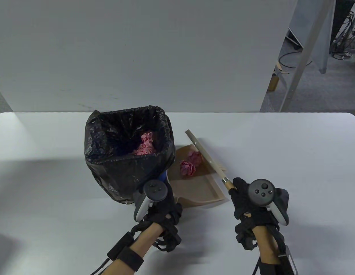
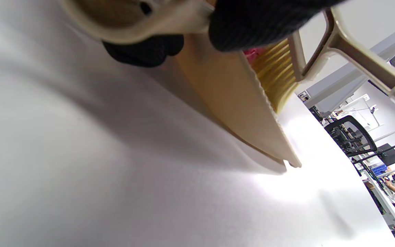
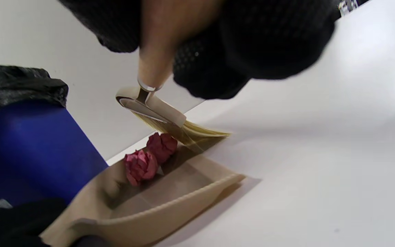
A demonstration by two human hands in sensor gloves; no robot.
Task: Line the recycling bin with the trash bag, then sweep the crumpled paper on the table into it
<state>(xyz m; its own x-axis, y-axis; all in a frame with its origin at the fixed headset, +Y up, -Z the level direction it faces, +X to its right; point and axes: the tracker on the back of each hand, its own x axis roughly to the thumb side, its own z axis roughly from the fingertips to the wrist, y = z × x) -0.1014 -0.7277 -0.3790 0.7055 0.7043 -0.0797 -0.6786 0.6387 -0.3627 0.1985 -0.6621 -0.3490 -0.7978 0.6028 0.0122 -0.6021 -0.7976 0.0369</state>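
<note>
Two paper balls: red crumpled paper balls [image 1: 190,163] lay side by side in the dustpan [image 1: 194,189], touching each other, close to its open lip.
More paper: further red crumpled paper [image 1: 146,144] sat at the bottom of the bin.
Dustpan: the beige pan lay flat on the table [image 1: 295,149] just right of the bin, its open edge facing away from me and its handle end toward me.
Left hand: my left hand [image 1: 161,213] had its fingers curled round the dustpan's handle, as the left wrist view showed.
Brush: the brush [image 1: 207,157] ran diagonally, its long axis from the far left down toward my right hand, bristles resting at the pan's far lip behind the balls.
Right hand: my right hand [image 1: 252,206] gripped the wooden handle end of the brush, fingers wrapped tight round it.
Bin: the blue recycling bin [image 3: 29,144] stood upright, lined with the black trash bag [image 1: 126,160] folded over its rim.
Bin position: it stood at the table's middle left, touching the dustpan's left side.
</note>
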